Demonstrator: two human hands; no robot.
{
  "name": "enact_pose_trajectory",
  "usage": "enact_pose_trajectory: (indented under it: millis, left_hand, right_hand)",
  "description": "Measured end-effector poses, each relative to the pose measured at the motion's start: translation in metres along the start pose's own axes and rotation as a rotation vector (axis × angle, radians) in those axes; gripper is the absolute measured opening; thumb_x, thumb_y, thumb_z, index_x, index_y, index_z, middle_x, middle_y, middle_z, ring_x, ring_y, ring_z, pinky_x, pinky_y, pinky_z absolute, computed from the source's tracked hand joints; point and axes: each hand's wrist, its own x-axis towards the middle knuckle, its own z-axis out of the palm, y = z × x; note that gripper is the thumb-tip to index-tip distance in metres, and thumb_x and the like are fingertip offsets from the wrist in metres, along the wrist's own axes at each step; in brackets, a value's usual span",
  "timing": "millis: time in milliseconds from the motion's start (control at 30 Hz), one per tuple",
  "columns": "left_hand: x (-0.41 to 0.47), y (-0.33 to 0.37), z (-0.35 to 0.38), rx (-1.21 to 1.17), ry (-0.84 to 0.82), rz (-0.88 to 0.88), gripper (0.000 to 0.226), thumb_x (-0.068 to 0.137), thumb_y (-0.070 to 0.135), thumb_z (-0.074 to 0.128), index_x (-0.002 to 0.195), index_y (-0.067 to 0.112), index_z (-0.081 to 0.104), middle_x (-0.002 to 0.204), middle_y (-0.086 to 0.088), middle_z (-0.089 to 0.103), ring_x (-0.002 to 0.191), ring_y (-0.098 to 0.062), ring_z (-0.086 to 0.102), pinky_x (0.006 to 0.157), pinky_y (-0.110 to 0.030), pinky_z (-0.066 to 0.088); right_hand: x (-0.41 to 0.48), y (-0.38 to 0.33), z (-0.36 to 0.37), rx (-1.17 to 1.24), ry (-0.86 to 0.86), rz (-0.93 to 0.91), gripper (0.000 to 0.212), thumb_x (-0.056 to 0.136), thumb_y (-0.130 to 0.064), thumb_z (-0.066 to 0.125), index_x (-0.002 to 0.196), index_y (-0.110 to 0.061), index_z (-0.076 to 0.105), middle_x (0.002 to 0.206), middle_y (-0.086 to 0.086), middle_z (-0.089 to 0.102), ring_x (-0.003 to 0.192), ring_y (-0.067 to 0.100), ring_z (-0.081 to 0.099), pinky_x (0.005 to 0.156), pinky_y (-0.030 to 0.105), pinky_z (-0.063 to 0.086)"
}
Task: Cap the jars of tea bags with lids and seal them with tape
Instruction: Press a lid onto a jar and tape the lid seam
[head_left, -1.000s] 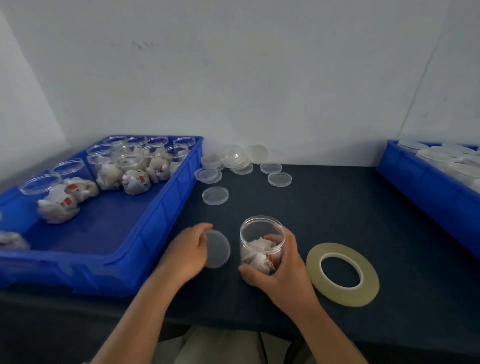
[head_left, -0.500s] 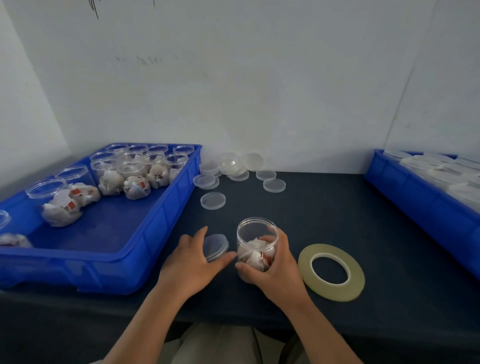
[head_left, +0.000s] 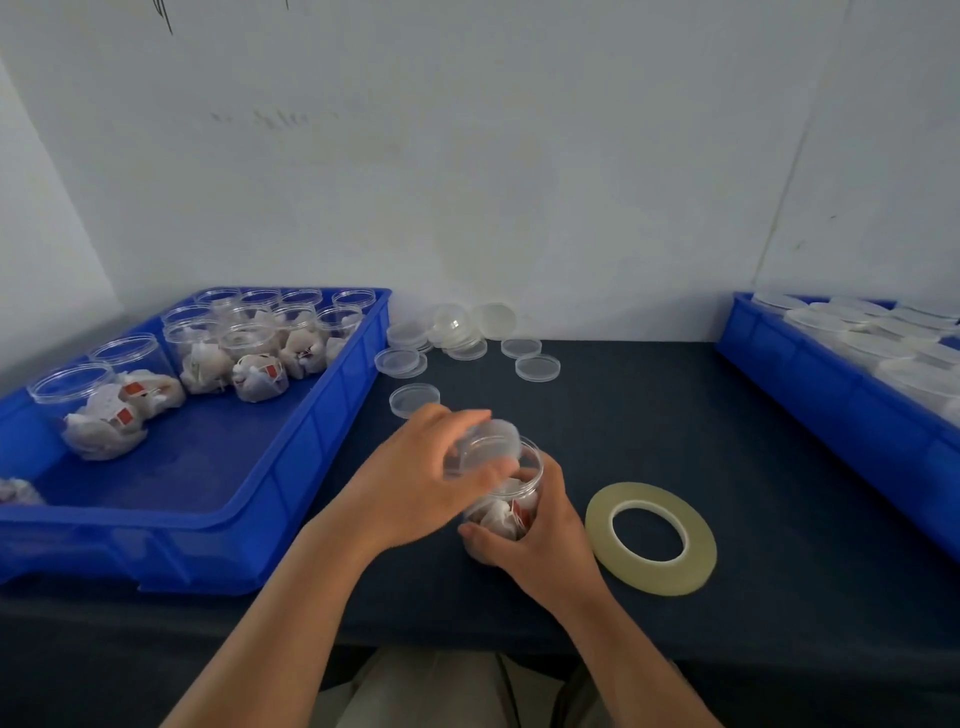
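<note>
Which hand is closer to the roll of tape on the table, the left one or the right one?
Right. The right hand grips the jar just beside the tape roll; the left hand holds the lid over the jar, farther away.

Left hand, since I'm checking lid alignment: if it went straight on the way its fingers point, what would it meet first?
Probably the rim of the jar the right hand grips; the left hand holds the lid tilted just above it, though depth is unclear.
</note>
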Motion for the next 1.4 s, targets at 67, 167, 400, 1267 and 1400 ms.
enact_pose_trajectory:
  millis: [67,167,400,1267,1400]
  left_hand:
    - [0.005,0.009,-0.002,0.129,-0.081,0.059,0.096,0.073,0.101,0.047,0.155,0.055,0.030,0.141,0.030,0.036,0.120,0.002,0.048,0.092,-0.028,0.048]
    - [0.012,0.018,-0.005,0.172,-0.132,0.084,0.094,0.078,0.091,0.059,0.158,0.054,0.026,0.147,0.028,0.033,0.125,0.002,0.041,0.097,-0.028,0.045]
    - [0.033,0.052,-0.018,0.350,-0.395,0.100,0.087,0.095,0.056,0.062,0.166,0.045,0.014,0.163,0.007,0.027,0.153,-0.017,0.025,0.105,-0.040,0.043]
    - [0.037,0.027,0.027,0.030,-0.106,0.391,0.048,0.099,0.051,0.054,0.148,0.051,0.053,0.118,0.033,0.069,0.118,0.005,0.061,0.097,-0.026,0.050]
    - [0.030,0.022,0.035,-0.087,0.077,0.321,0.076,0.087,0.057,0.066,0.158,0.043,0.040,0.138,0.029,0.060,0.133,0.003,0.051,0.109,-0.031,0.048]
  right_hand:
    - [0.001,-0.001,0.000,0.024,-0.003,-0.004,0.098,0.067,-0.060,0.094,0.143,-0.059,0.031,0.134,-0.028,0.060,0.120,-0.003,0.064,0.094,0.026,0.060]
    - [0.001,-0.001,0.001,0.020,0.000,0.001,0.096,0.068,-0.061,0.094,0.142,-0.057,0.033,0.132,-0.027,0.063,0.117,-0.002,0.066,0.092,0.028,0.062]
    - [0.001,0.005,0.002,0.003,0.005,-0.001,0.098,0.068,-0.060,0.093,0.144,-0.057,0.031,0.128,-0.024,0.066,0.114,-0.002,0.068,0.089,0.029,0.062]
    - [0.008,0.009,0.000,-0.020,-0.003,-0.014,0.066,0.069,-0.050,0.094,0.121,-0.048,0.055,0.116,-0.023,0.072,0.106,0.000,0.071,0.085,0.027,0.062]
    - [0.006,0.006,0.000,0.034,0.004,-0.011,0.073,0.069,-0.048,0.096,0.128,-0.049,0.052,0.122,-0.019,0.072,0.111,0.004,0.071,0.090,0.038,0.063]
